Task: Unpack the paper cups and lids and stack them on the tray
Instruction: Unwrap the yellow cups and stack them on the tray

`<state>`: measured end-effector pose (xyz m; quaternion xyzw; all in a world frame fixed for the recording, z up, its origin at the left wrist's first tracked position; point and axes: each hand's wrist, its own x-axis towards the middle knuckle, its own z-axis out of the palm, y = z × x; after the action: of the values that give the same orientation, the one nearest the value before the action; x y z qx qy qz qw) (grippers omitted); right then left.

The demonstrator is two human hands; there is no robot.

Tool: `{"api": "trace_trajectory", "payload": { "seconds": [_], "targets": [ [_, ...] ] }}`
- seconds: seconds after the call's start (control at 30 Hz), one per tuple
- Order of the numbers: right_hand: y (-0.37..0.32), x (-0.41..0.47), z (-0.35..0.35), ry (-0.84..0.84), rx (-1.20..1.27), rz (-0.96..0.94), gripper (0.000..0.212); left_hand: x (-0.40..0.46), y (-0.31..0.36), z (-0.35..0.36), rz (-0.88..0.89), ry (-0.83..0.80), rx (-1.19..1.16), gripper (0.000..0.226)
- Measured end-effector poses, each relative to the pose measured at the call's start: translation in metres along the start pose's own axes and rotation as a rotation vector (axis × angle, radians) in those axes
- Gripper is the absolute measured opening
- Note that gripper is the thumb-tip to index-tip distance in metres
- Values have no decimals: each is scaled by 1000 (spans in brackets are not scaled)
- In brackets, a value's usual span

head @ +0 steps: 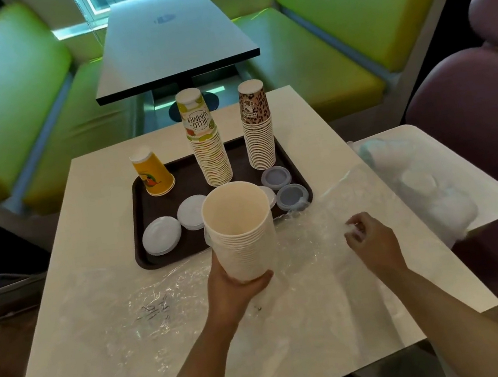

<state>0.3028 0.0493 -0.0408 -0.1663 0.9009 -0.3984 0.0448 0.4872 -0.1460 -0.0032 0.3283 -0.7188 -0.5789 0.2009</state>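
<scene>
1. Our left hand (pixel 240 284) grips the bottom of a nested stack of plain white cups (pixel 241 232), mouth up and tilted toward the camera, held above the counter (pixel 103 185) just in front of the tray's near edge.
2. Our right hand (pixel 370 241) has its fingers curled, pinching a bit of clear plastic wrap (pixel 308 244) to the right of that stack. Hands are apart.
3. More clear wrap is spread flat over the near half of the counter.
4. Dark brown tray (pixel 142 205) sits at counter centre.
5. On the tray, back row, all mouth down: short yellow cup stack (pixel 154 174) at left, tall "Hello Summer" cup stack (pixel 206 143) in the middle, leopard-print cup stack (pixel 257 128) at right.
6. On the tray, front row: white lid (pixel 161 236) at near left, second white lid (pixel 191 212) just beside it. We can see part of another white lid behind the held stack.
7. Two clear lids (pixel 276 177) (pixel 293 197) lie at the tray's near right corner, touching or nearly touching; we cannot tell which.
8. Side counter (pixel 494 182) on the right carries a plastic bag (pixel 419 181) with whitish contents; we cannot tell what is inside.
9. Behind: dark table (pixel 172 40), green bench seats (pixel 0 107); purple chairs (pixel 478 119) at the right.
</scene>
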Motion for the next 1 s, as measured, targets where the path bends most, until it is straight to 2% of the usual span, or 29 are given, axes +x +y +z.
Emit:
{"api": "trace_trajectory", "payload": {
  "seconds": [0.13, 0.2, 0.3, 0.43, 0.57, 0.63, 0.7, 0.8, 0.87, 0.93, 1.0],
  "targets": [
    [2, 7, -2, 62, -82, -35, 16, 1, 3, 0, -5, -3, -25, 97],
    [10, 9, 2, 25, -192, 12, 13, 2, 3, 0, -3, -7, -28, 93],
    [17, 5, 9, -75, -295, 77, 15, 3, 3, 1, -4, -10, -20, 99],
    [5, 3, 9, -63, -208, 17, 5, 5, 2, 0, 8, -10, -22, 88],
    [-1, 8, 7, -52, -135, 39, 5, 6, -1, 1, 0, -20, -11, 90],
    [0, 9, 7, -43, -89, 67, 16, 7, -3, 1, -9, -36, -2, 96],
    [-1, 9, 9, 0, -115, 47, 35, 8, -6, 1, -10, -44, 5, 99],
    [-22, 5, 10, 69, -107, -157, 50, 10, -10, 0, -16, -44, 3, 99],
    [-54, -4, 8, -83, 75, -251, 55, 10, -12, 0, -26, -41, -3, 97],
    [-87, -14, 8, -345, 258, -265, 68, 12, -14, -1, -30, -44, -9, 94],
    [-113, -22, 13, -523, 295, -271, 81, 13, -17, 0, -32, -57, -7, 89]
  ]
}}
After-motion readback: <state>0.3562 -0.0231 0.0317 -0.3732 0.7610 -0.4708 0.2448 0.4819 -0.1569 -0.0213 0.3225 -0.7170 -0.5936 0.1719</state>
